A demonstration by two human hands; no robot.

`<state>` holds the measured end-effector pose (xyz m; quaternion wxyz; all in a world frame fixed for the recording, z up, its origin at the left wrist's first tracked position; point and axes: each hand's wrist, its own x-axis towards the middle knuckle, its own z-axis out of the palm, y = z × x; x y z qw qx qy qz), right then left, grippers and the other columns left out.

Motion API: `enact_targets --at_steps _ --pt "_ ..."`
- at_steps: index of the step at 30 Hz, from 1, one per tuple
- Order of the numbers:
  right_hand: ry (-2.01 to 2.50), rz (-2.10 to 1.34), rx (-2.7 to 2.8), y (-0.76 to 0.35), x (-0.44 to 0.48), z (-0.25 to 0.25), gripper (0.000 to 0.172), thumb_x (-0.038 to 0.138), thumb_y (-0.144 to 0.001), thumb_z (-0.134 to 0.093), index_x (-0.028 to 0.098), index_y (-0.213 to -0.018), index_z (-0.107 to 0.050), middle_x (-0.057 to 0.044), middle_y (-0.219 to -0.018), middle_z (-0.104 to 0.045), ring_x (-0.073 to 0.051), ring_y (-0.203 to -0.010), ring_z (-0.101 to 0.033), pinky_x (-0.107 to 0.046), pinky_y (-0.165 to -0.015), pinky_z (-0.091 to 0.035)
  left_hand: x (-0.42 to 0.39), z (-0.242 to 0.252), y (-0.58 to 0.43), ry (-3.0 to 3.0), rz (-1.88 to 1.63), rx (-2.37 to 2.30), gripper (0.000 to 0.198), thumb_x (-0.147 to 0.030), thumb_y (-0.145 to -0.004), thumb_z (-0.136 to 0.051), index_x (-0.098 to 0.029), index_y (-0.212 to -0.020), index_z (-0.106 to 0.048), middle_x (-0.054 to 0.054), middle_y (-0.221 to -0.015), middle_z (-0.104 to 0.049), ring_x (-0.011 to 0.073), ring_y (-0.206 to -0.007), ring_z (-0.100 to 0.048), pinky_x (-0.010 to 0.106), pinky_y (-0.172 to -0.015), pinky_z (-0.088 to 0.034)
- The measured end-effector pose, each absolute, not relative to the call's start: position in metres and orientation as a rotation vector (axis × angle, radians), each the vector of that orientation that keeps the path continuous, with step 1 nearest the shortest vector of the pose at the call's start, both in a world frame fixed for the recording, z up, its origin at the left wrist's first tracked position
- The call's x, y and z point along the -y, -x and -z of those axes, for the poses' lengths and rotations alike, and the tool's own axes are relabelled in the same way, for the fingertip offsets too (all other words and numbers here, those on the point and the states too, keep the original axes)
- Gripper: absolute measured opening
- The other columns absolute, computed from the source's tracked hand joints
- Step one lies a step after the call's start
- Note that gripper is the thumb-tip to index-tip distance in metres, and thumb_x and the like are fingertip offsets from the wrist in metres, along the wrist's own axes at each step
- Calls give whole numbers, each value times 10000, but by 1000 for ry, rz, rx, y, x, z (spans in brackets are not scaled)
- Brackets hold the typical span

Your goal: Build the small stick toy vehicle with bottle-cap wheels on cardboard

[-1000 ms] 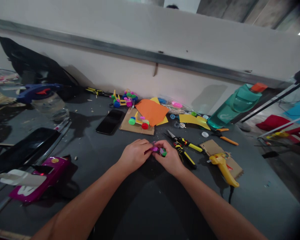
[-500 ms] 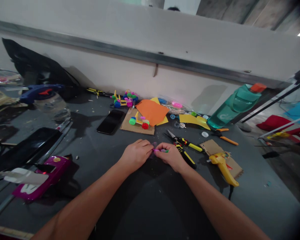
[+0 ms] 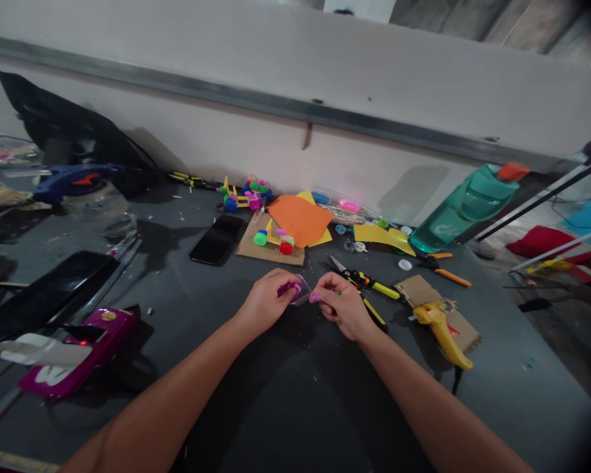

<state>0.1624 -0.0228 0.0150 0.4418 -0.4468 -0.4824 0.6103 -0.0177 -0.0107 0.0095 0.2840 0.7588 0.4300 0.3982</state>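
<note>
My left hand point(image 3: 266, 299) is closed around a small purple piece point(image 3: 290, 289) with a clear plastic bit point(image 3: 303, 290) sticking out toward the right. Just across a small gap, my right hand point(image 3: 339, 303) pinches a tiny pink-purple piece point(image 3: 314, 297) between thumb and finger. What exactly these pieces are is too small to make out. Beyond my hands, a little toy vehicle point(image 3: 276, 240) with green and red wheels and a yellow body sits on a cardboard piece point(image 3: 246, 248). Scissors and yellow-black pliers point(image 3: 374, 314) lie close behind my right hand.
Orange paper point(image 3: 300, 220) overlaps the cardboard, beside a black phone point(image 3: 217, 240). At right are a yellow glue gun point(image 3: 440, 332), orange-handled pliers point(image 3: 450, 276) and a teal bottle point(image 3: 463, 210). A magenta power strip point(image 3: 86, 355) with cables lies at left; the wall bounds the back.
My hands have moved slightly apart. The purple piece now shows in my left hand, and the tiny pink-purple piece shows at my right fingertips.
</note>
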Motion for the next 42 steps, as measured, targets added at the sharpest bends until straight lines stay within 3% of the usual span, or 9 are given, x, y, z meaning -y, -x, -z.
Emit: enact_targets --at_steps 4,9,13,19,25,30,34,38,42 --pt "1215 -1045 1716 -164 28 -14 203 204 -699 -593 227 -900 -578 42 -663 -596 -100 -569 -525 -224 -566 -408 9 -10 19 -1908 -1048 -1208 201 -136 -775 -509 -209 -907 -641 33 -921 -637 155 -876 -582 300 -789 -457" --pt "1211 -702 1998 -159 32 -12 187 125 -727 -523 230 -845 -621 17 -761 -634 -136 -719 -577 -251 -690 -417 9 -11 18 -1620 -1032 -1192 175 -193 -780 -490 -193 -862 -645 27 -894 -660 151 -832 -597 286 -768 -460" --pt "1168 -580 1987 -155 33 -15 134 115 -734 -511 213 -752 -601 11 -726 -614 -134 -703 -567 -238 -667 -410 9 -12 14 -1444 -1065 -1155 125 -276 -715 -611 -164 -772 -610 39 -878 -649 159 -823 -593 293 -765 -460" --pt "1096 -491 1950 -156 38 -19 110 131 -749 -516 213 -762 -588 0 -713 -600 -138 -688 -569 -246 -652 -427 12 -17 10 -1029 -1033 -1055 474 -218 -618 -730 -171 -1020 -483 71 -1025 -604 146 -849 -594 295 -745 -479" --pt "936 -464 1984 -159 40 -17 144 129 -769 -506 240 -816 -585 -31 -772 -626 -166 -757 -589 -303 -699 -461 18 -28 15 -826 -678 -790 305 -254 -702 -689 -156 -969 -576 38 -860 -636 121 -764 -610 321 -777 -492" --pt "890 -454 2026 -159 41 -18 146 124 -775 -504 240 -810 -586 -34 -774 -619 -162 -751 -591 -299 -681 -468 15 -28 17 -820 -695 -873 150 -211 -698 -676 -148 -796 -582 -2 -726 -620 97 -654 -590 302 -685 -515" --pt "851 -440 2037 -159 42 -19 155 103 -772 -509 229 -826 -582 -38 -775 -613 -155 -745 -589 -287 -677 -471 15 -25 14 -896 -713 -917 85 -137 -698 -626 -144 -778 -595 5 -730 -622 95 -662 -595 275 -684 -503" --pt "849 -417 2059 -159 42 -17 156 109 -778 -505 230 -841 -580 -40 -779 -617 -157 -747 -593 -287 -674 -475 16 -23 16 -1005 -733 -936 176 -21 -642 -572 -138 -765 -616 7 -717 -635 86 -645 -584 250 -682 -486" --pt "899 -406 2029 -159 42 -17 150 116 -781 -500 239 -823 -573 -38 -775 -613 -165 -754 -592 -300 -682 -474 17 -27 22 -999 -715 -818 261 -40 -624 -628 -157 -857 -624 32 -827 -652 106 -728 -598 241 -706 -481"
